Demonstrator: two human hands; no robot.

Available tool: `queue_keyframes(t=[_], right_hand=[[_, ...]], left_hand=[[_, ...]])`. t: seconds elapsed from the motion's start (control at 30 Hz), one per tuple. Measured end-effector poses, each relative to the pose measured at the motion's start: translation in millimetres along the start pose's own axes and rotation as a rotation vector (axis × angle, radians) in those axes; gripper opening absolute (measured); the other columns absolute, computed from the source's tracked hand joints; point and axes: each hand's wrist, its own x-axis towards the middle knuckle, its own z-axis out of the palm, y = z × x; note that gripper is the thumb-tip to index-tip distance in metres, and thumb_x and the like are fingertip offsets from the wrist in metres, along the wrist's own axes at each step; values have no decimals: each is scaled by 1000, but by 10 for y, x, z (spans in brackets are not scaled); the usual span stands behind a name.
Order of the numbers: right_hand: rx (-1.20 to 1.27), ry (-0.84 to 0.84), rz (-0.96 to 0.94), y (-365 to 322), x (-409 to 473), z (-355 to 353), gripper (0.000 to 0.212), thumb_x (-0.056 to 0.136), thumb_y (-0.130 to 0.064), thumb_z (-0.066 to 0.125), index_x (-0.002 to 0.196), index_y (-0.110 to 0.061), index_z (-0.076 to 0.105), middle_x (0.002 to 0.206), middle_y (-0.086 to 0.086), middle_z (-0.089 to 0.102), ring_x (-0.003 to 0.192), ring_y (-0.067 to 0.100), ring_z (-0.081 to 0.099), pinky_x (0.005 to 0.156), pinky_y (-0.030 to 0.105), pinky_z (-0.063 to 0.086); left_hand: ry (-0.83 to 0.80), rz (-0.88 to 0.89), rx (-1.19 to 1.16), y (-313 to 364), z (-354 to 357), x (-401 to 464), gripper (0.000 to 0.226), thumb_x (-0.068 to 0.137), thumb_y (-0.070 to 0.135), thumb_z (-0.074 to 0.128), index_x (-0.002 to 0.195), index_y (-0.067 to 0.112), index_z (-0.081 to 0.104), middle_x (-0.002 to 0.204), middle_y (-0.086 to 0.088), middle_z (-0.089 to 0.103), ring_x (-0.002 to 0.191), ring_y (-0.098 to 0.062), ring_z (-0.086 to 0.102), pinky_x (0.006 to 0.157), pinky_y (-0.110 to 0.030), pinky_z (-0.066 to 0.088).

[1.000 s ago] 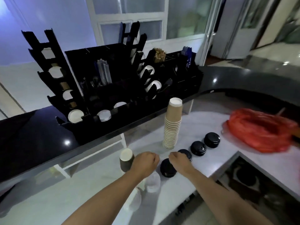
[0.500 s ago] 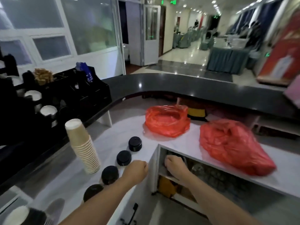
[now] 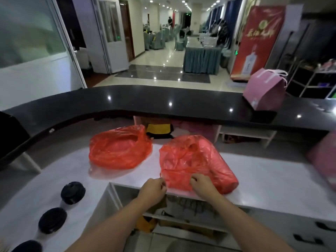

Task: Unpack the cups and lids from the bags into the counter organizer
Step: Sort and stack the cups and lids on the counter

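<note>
Left hand (image 3: 154,190) and right hand (image 3: 203,184) each pinch the near edge of the full red bag (image 3: 196,160) at the white surface (image 3: 272,186) front; best spread its mouth gently without dragging; slack red bag (image 3: 118,146) beside, black lids (image 3: 72,192) left, nothing obstructs.

At about one o'clock, the tall red banner (image 3: 258,40) carries a round gold emblem above a line of gold characters, too blurred to read. No other lettering is legible anywhere.
</note>
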Motion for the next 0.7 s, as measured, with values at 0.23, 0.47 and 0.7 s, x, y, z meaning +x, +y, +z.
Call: queue_keyframes(t=[0.23, 0.47, 0.7], right_hand=[[74, 44, 92, 489, 214, -156, 24, 93, -17, 53, 70, -15, 55, 88, 15, 71, 84, 31, 63, 74, 39, 46], [150, 59, 180, 713, 500, -203, 24, 93, -18, 49, 72, -15, 60, 78, 3, 68, 78, 27, 64, 72, 38, 50], [-92, 172, 141, 697, 826, -30, 32, 89, -41, 60, 119, -30, 62, 119, -2, 58, 112, 19, 54, 95, 36, 45]], left_hand=[[17, 106, -32, 376, 253, 590, 22, 91, 25, 46, 89, 20, 67, 84, 0, 68, 74, -16, 59, 68, -33, 52], [-98, 170, 101, 480, 593, 1239, 51, 90, 34, 50, 139, 21, 52, 133, -2, 58, 121, -21, 50, 98, -35, 47], [-436, 428, 78, 551, 782, 1278, 56, 81, 38, 49, 133, 19, 52, 130, -7, 62, 119, -28, 55, 103, -41, 42]])
